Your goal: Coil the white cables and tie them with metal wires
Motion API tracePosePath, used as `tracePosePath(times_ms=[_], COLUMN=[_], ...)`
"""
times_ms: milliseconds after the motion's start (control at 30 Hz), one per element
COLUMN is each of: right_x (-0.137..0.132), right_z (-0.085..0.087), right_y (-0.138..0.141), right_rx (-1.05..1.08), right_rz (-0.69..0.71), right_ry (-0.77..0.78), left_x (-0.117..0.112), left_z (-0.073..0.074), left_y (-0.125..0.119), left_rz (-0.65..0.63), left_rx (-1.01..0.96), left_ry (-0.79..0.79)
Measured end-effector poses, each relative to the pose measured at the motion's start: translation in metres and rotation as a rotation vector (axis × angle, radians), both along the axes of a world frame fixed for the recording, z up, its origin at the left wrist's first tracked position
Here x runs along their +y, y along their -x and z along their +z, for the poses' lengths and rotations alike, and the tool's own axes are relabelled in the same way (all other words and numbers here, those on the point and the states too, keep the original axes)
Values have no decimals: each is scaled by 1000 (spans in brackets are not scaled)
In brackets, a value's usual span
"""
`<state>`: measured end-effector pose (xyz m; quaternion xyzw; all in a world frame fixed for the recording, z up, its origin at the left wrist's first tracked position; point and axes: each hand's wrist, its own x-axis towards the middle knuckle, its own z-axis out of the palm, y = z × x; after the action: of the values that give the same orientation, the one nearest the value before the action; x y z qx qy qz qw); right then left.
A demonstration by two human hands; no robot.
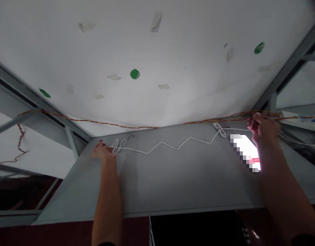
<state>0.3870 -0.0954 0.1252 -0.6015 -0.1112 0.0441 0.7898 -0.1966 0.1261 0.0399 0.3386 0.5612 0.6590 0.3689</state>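
Overhead, a grey sloped panel [172, 174] meets a white ceiling-like sheet [147, 44]. My left hand [103, 152] is raised against the panel's left end, its fingers closing on the end of a thin white cord [162, 146]. A small looped bundle of that cord [118, 146] lies just beside the hand. The cord zigzags across the panel to a second loop [219, 130], then reaches my right hand [265, 128], whose fingers pinch it. Those fingers are close to a twisted red-and-yellow wire [96, 123] along the panel's upper edge.
A glowing rectangular object [245, 152], partly pixelated, sits just left of my right forearm. Grey metal beams [31, 99] frame both sides. Green patches and tape scraps mark the white sheet. A red wire [20, 143] hangs at left, and a printed white box [300, 120] sits at right.
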Motion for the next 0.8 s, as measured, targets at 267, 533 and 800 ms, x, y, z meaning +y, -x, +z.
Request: tracePosePath(times_ms=[267, 533, 800], right_x=[-6, 23, 30], right_z=[8, -29, -58], right_y=[31, 85, 143], right_rx=[-118, -457, -598], right_rz=[505, 788, 919], right_ry=[306, 898, 808], left_x=[-17, -68, -94], left_z=[16, 5, -11], left_y=[-33, -107, -162], left_rz=[-287, -929, -957], left_rx=[268, 668, 693], left_ry=[133, 364, 3])
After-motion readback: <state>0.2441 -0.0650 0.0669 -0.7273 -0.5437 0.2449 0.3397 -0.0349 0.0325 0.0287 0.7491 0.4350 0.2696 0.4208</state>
